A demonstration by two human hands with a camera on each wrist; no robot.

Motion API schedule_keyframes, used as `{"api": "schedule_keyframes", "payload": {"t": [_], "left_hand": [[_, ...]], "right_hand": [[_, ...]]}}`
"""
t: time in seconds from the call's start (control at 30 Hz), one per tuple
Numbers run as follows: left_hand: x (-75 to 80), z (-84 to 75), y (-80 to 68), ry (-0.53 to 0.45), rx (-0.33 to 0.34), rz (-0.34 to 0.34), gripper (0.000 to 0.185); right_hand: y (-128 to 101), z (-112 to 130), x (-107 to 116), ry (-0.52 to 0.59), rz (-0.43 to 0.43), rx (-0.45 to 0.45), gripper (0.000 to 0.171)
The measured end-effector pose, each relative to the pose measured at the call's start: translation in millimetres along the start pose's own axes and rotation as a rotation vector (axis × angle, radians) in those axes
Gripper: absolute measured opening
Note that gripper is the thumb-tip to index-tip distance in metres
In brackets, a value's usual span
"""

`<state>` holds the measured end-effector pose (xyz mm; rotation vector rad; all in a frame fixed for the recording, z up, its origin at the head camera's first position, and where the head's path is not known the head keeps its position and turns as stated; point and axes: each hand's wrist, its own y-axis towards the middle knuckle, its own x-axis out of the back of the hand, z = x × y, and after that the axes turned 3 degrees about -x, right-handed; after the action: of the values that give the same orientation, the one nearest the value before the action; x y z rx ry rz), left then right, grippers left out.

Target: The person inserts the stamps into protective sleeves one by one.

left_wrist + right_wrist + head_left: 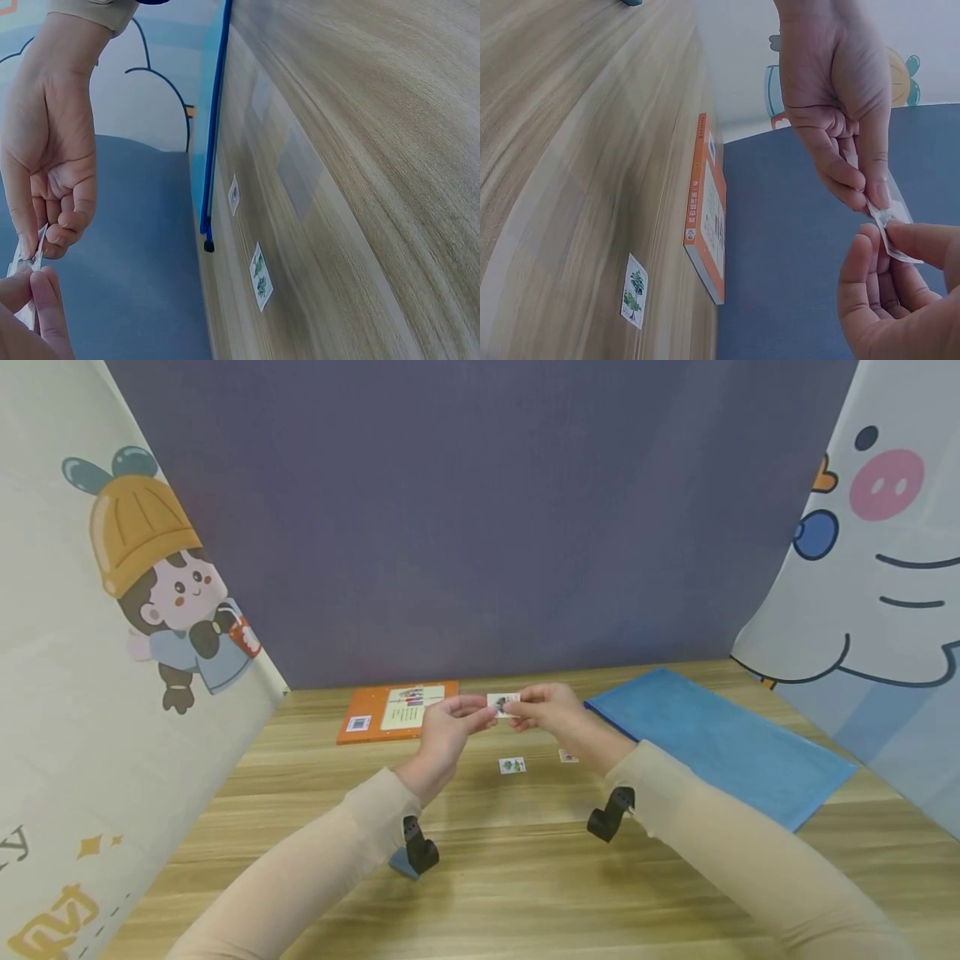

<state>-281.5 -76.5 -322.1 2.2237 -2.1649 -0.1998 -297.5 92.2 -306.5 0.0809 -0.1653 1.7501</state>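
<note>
Both hands are raised a little above the wooden table (525, 877) and pinch one small printed sticker card (502, 703) between them. My left hand (486, 715) pinches its left end between thumb and forefinger. My right hand (519, 713) pinches the right end. In the right wrist view the card (897, 223) shows as thin and partly clear, with the left hand (876, 196) above it and the right hand (881, 238) below. The left wrist view shows the card (30, 311) edge-on between the left hand (36, 279) and the right hand (43, 244).
Two more small stickers (512, 766) (567, 757) lie on the table under the hands. An orange book (393, 710) lies flat at the back left, and a blue folder (712, 739) to the right. Cartoon-printed curtains hang at both sides, with a purple backdrop behind.
</note>
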Motion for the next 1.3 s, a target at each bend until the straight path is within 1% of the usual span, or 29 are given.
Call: {"api": "schedule_keyframes", "payload": {"t": [0.17, 0.33, 0.47, 0.67, 0.87, 1.1, 1.2, 1.3], "left_hand": [[-1.2, 0.3, -0.1, -0.015, 0.004, -0.002, 0.027], [-1.4, -1.1, -1.0, -0.038, 0.005, -0.015, 0.027], [-1.7, -1.4, -0.5, -0.05, 0.011, -0.026, 0.027], [-1.8, -1.7, -0.5, -0.051, 0.027, -0.023, 0.027], [-2.5, -0.3, 0.0, -0.039, 0.036, -0.024, 0.027], [-4.4, 0.0, 0.4, -0.022, 0.032, -0.005, 0.026], [-5.2, -0.3, 0.7, -0.018, 0.038, 0.001, 0.025], [-5.6, -0.8, 1.4, -0.029, 0.047, 0.001, 0.026]], "right_hand": [[0, 0, 1, 0.002, 0.012, 0.005, 0.024], [-1, -1, 9, 0.017, 0.018, 0.015, 0.032], [-1, -4, 14, 0.023, 0.041, 0.045, 0.031], [2, -9, 12, 0.031, 0.047, 0.063, 0.029], [2, -8, 9, 0.05, 0.046, 0.056, 0.028], [4, -9, 5, 0.05, 0.05, 0.048, 0.027], [5, -8, 6, 0.053, 0.072, 0.053, 0.029], [5, -10, 8, 0.063, 0.116, 0.066, 0.03]]}}
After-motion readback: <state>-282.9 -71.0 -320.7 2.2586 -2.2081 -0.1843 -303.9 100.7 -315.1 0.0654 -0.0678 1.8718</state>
